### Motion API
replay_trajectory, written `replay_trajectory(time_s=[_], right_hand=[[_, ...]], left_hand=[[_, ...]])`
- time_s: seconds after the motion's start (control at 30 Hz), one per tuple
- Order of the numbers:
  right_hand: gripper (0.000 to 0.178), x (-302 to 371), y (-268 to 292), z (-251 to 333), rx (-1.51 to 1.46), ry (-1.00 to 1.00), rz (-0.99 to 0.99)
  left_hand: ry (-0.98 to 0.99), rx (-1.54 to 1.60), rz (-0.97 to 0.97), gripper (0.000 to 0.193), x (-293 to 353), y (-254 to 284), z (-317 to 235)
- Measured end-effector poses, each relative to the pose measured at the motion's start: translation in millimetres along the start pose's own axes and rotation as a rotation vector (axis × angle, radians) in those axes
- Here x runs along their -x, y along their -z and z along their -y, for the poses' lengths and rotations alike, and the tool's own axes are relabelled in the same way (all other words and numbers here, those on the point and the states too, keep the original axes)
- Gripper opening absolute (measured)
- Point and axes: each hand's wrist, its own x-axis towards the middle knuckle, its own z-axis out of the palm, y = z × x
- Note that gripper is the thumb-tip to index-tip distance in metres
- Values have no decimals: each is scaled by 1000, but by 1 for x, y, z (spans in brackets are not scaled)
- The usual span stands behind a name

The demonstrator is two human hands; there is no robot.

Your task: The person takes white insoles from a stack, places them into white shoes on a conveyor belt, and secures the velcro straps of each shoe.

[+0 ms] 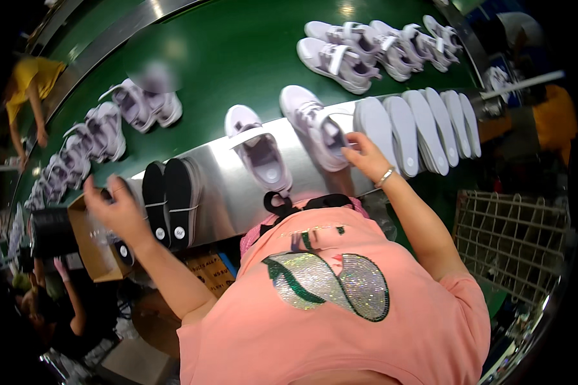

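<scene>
Left hand [112,205]: blurred at the left of the frame, with a spread grip, near the cardboard box [82,234] and the black insoles [176,192]
Right hand [366,158]: right of centre, with a narrowed grip at the lilac shoe [311,125]; cannot tell whether pinching its collar or only touching
Lilac shoe: mid-frame, toe toward the top, over the steel edge of the bench [228,186]
Second shoe [258,154]: just left of the lilac shoe, strap laid open, pale inside
White insoles [420,131]: overlapping in a row, right of centre, just beside the right hand
Other shoes: grouped on green at upper right [340,64] and left
Wire rack [514,244]: at the right of the frame
</scene>
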Motion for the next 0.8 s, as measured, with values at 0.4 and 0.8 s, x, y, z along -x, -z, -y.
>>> replay_trajectory(time_s=[0.4, 0.8], right_hand=[[46, 3, 107, -66, 806, -161, -612], [32, 21, 134, -27, 109, -133, -448]], left_hand=[[-517, 473, 949, 69, 142, -149, -218], [-370, 595, 1009, 26, 140, -158, -220]])
